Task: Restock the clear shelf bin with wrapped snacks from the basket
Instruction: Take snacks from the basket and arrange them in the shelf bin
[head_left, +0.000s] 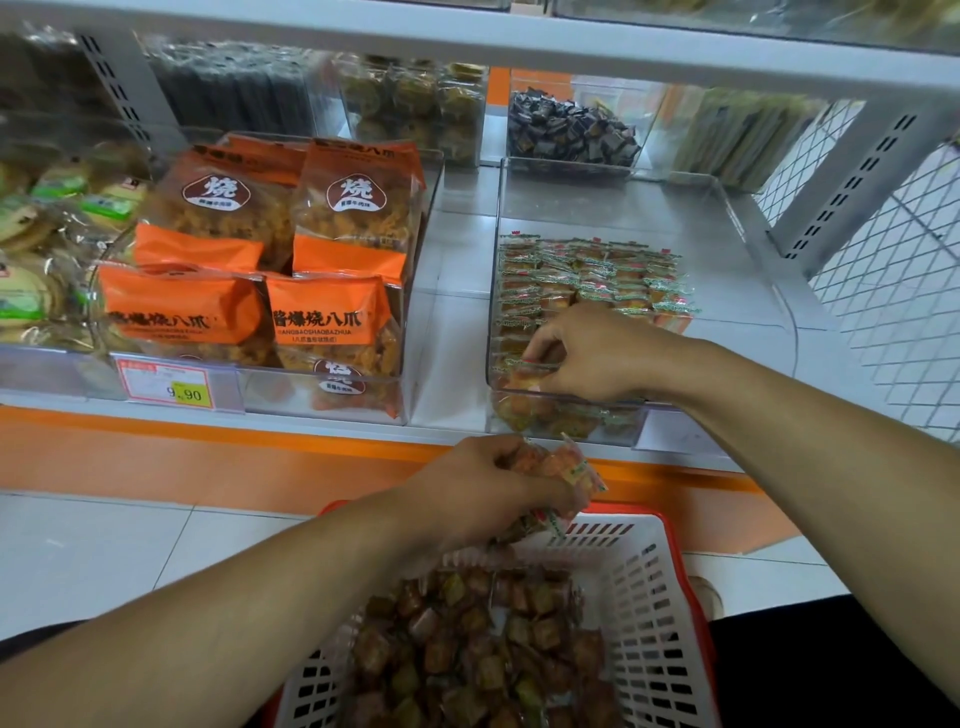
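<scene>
A clear shelf bin on the lower shelf holds rows of small wrapped snacks in orange and green wrappers. My right hand reaches into its front part, fingers pinched on one wrapped snack at the front wall. My left hand hovers between shelf edge and basket, closed around a handful of wrapped snacks. Below it, a white basket with a red rim is filled with several loose wrapped snacks.
Left of the bin stands another clear bin of large orange snack bags with a 9.90 price tag. Behind are bins of dark candies and green snacks. A white mesh panel closes the right side. An orange shelf front runs below.
</scene>
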